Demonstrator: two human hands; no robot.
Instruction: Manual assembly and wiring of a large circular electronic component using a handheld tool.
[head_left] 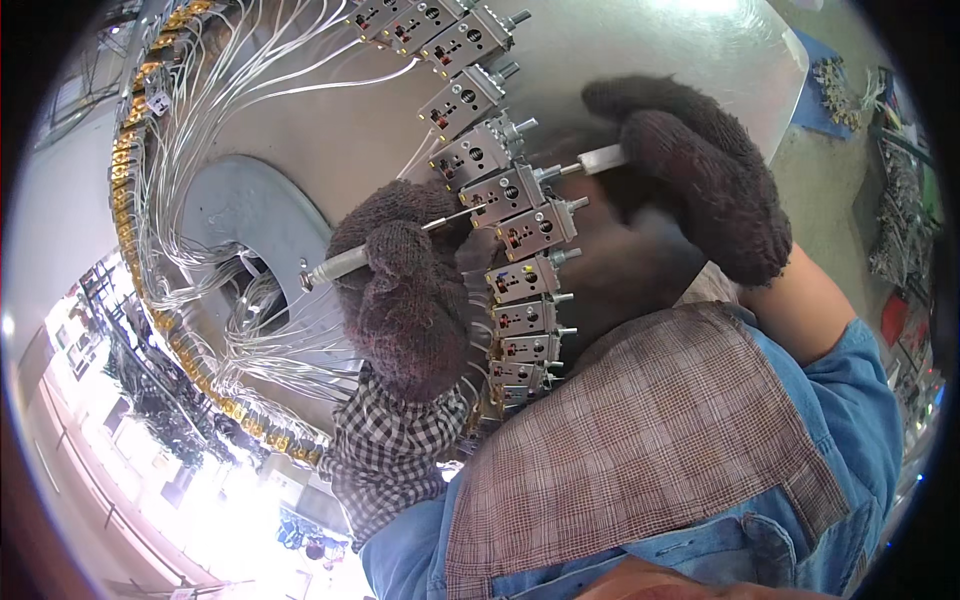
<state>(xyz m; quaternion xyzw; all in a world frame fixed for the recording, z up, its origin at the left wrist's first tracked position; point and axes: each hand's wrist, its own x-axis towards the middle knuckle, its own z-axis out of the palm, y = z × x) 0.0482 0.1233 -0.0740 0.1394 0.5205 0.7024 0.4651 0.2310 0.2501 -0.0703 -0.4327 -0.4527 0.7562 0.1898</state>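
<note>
My left hand (405, 290), in a dark knitted glove, is closed around a thin screwdriver-like tool (342, 265) with a pale handle. Its slender metal shaft reaches right, and the tip meets the face of a small metal control unit (503, 196) that looks like a thermostat. My right hand (705, 180), gloved the same way and slightly blurred, grips a short pale sleeve-like piece (602, 159). That piece is lined up with the unit's protruding spindle; whether it is fitted onto the spindle I cannot tell. My right fingertips are mostly hidden.
Several similar units (468, 98) stand in a curved row above and below. White wires (270, 90) run from a curved strip of brass-coloured parts (125, 190) at the left. Beneath lies a shiny metal table (650, 40) with a grey round disc (240, 190). A blue sheet (815, 95) with small parts lies at far right.
</note>
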